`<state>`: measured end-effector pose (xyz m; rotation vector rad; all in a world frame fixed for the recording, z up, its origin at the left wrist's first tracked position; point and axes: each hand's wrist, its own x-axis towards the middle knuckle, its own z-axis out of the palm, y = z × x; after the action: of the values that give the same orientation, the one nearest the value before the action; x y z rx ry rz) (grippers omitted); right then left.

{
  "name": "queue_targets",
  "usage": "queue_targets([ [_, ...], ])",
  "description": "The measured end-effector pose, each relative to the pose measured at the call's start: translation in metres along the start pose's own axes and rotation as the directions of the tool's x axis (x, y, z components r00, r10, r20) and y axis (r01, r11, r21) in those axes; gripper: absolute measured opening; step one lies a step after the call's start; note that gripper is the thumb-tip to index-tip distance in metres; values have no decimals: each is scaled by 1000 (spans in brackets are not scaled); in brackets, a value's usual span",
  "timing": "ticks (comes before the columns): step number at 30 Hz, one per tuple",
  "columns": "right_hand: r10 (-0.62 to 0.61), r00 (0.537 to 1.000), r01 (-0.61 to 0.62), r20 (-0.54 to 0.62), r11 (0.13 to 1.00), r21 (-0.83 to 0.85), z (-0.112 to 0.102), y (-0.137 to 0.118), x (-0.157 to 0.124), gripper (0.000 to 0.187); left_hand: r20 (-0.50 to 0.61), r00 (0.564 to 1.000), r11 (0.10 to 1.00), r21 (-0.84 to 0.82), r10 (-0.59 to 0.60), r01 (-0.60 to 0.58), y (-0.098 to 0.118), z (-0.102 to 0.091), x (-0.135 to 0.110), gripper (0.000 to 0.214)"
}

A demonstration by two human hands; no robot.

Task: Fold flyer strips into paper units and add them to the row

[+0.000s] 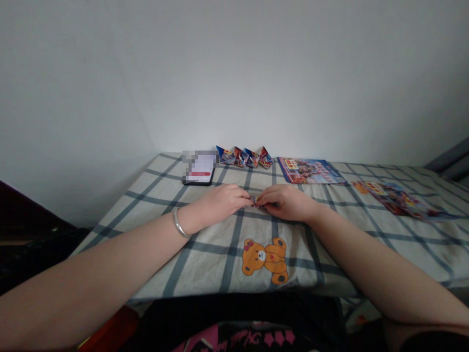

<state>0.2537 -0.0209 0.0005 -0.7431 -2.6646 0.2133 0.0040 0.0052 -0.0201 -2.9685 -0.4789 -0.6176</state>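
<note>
Over the middle of the table, my left hand [224,201] and my right hand [289,202] meet fingertip to fingertip. Between them is a small piece of folded colourful paper [255,201], pinched from both sides. My fingers cover most of it, so its full shape is hidden. Just behind my hands stands a row of several folded paper shapes [245,157], printed in blue, red and yellow, close to the wall. A silver bangle [179,223] circles my left wrist.
A phone [201,167] with a lit screen lies at the back left. To the right are a stack of colourful printed leaflets [311,170] and another leaflet [403,200]. A checked tablecloth [205,264] with a printed bear covers the table, which meets the white wall [234,73].
</note>
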Motion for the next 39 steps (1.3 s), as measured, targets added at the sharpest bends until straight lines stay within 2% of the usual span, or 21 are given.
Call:
queue_targets([
  [4,-36,999,37,38,999,-31,-2,-2,0,24,54,998,999,26,24,-25,1,-3,0,31],
  [8,-16,999,9,-36,982,-189,6,3,3,26,63,998,994,104,-26,20,-1,-1,-2,36],
  [11,14,998,-30,-68,969,-246,12,8,6,29,54,996,990,122,-76,69,-2,1,-3,40],
  [16,50,998,-56,-32,963,-265,10,11,5,29,117,989,987,148,-87,69,0,-2,0,44],
  [20,101,995,-94,6,949,-301,3,9,2,27,164,981,982,173,-104,75,5,-11,1,40],
  [23,94,995,-79,30,939,-334,-1,6,1,26,190,974,981,174,-122,88,8,-19,-1,37],
  [30,135,987,-89,86,909,-407,-6,3,0,27,214,951,973,104,-223,205,5,-27,-4,34],
  [35,233,971,-180,62,872,-455,-9,6,-3,29,210,929,952,43,-304,301,4,-32,-6,27],
  [39,272,961,-228,48,880,-418,-8,9,-5,29,198,903,923,129,-381,361,10,-35,-5,26],
])
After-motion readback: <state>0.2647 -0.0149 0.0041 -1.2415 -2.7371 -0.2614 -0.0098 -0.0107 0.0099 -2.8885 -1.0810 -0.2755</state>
